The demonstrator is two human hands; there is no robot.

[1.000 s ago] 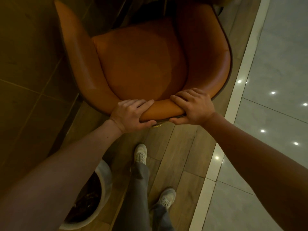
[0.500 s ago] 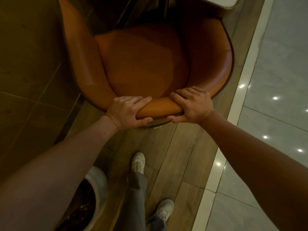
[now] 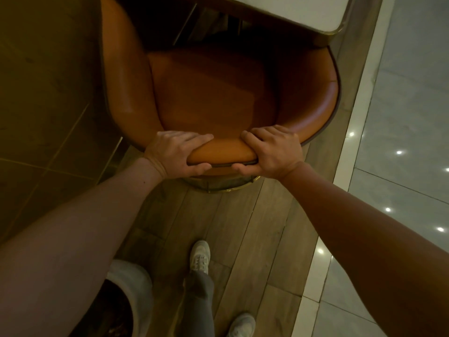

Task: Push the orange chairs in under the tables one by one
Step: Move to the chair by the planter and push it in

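Note:
An orange leather tub chair (image 3: 213, 93) with a curved back fills the upper middle of the head view. My left hand (image 3: 175, 153) grips the top of its backrest on the left, fingers over the rim and thumb under. My right hand (image 3: 272, 149) grips the same rim on the right. A white table top (image 3: 303, 10) with a gold edge juts in at the top right, and the chair's front edge lies in its shadow beneath it. The chair's gold base ring (image 3: 228, 187) shows below the backrest.
A dark tiled wall (image 3: 43, 93) runs close along the chair's left side. A white planter pot (image 3: 133, 295) stands at my left foot. A wood plank floor (image 3: 243, 239) lies underfoot, with a pale stone border and glossy tile (image 3: 401, 117) to the right.
The chair has slid forward, away from me, toward the table, and the table top has come into view above it. Both hands keep their grip on the backrest. I have stepped forward.

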